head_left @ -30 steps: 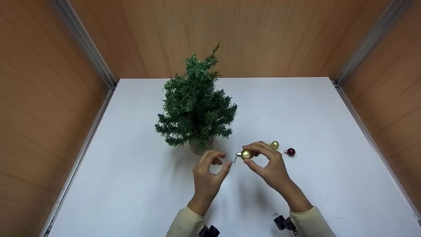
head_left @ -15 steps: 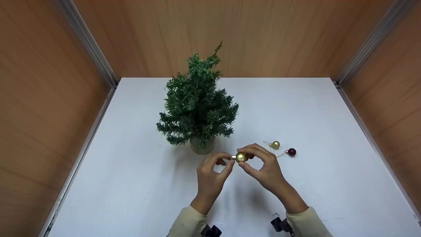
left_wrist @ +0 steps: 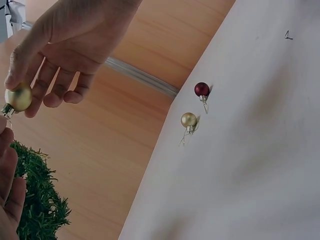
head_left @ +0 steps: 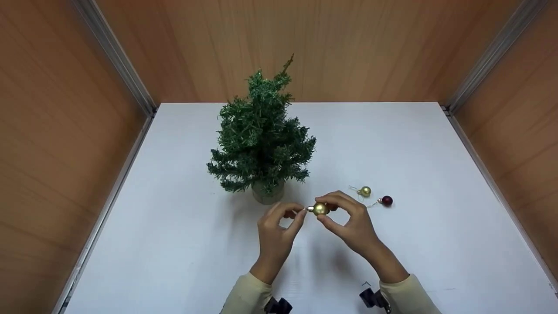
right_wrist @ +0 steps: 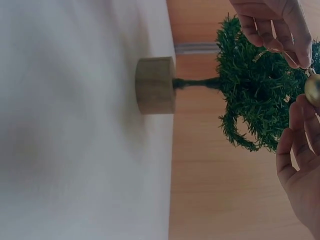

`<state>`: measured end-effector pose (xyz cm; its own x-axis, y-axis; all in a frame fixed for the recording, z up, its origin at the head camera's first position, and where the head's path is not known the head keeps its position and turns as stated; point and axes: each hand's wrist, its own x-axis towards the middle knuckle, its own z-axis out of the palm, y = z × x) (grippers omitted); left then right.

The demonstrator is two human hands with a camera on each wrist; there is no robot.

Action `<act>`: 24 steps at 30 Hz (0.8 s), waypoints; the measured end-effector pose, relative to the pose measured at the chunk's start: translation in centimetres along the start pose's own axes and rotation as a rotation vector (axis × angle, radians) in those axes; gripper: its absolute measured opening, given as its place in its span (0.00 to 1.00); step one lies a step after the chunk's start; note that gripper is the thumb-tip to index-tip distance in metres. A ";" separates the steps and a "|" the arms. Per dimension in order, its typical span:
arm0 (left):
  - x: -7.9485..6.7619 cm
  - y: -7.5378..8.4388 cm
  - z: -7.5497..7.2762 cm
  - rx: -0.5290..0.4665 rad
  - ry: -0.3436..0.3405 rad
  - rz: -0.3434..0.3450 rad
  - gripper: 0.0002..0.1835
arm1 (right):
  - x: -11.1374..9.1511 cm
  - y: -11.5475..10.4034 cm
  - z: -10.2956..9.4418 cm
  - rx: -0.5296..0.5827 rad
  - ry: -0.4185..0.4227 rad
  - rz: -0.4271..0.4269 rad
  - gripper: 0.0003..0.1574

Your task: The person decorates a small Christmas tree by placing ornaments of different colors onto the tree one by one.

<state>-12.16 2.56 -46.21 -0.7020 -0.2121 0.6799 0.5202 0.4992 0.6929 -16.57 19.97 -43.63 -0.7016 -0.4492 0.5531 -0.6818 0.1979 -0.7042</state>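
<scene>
Thumb and fingertips of my right hand (head_left: 348, 218) pinch a gold bauble (head_left: 320, 209), its cap turned to the left. From the other side my left hand (head_left: 279, 231) pinches the hanger at the cap, thumb against forefinger; the hanger is mostly hidden there. Both hands are raised above the white table, as the left wrist view shows with the gold bauble (left_wrist: 19, 97) well off the surface. Just beyond the hands stands a small artificial Christmas tree (head_left: 263, 135), and the right wrist view shows its round wooden base (right_wrist: 156, 86).
To the right of the hands lie a second gold bauble (head_left: 365, 192) and a dark red bauble (head_left: 386, 201), each with a hanger. A small bent wire (left_wrist: 288, 35) is on the table (head_left: 436, 244). Wooden panels (head_left: 357, 48) enclose the back and sides.
My hands have come together: the gold bauble moved slightly left, and my left fingers went from the hanger's end to close by the cap, then drew back a little.
</scene>
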 end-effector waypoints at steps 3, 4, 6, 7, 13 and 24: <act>0.0 0.0 -0.1 -0.022 -0.003 -0.022 0.02 | 0.2 -0.8 -0.1 0.004 0.005 -0.009 0.20; 0.1 0.0 -0.2 -0.032 -0.004 -0.030 0.02 | 0.3 -1.2 -0.1 0.007 0.007 -0.013 0.20; 0.1 0.0 -0.3 -0.049 -0.005 -0.042 0.03 | 0.4 -1.9 -0.2 0.012 0.011 -0.022 0.19; 0.2 0.1 -0.3 -0.060 -0.005 -0.045 0.03 | 0.5 -2.2 -0.2 0.015 0.014 -0.025 0.19; 1.2 2.1 -1.3 -0.103 0.022 -0.019 0.05 | 0.2 -1.3 0.3 0.002 0.013 -0.023 0.20; 1.8 2.9 -2.3 -0.122 0.041 -0.027 0.05 | -0.8 1.3 1.5 0.030 -0.011 0.001 0.20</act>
<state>-10.76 1.68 -42.44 -0.6973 -0.2597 0.6680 0.5585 0.3873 0.7335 -16.54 19.26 -45.67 -0.6998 -0.4590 0.5474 -0.6744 0.1719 -0.7181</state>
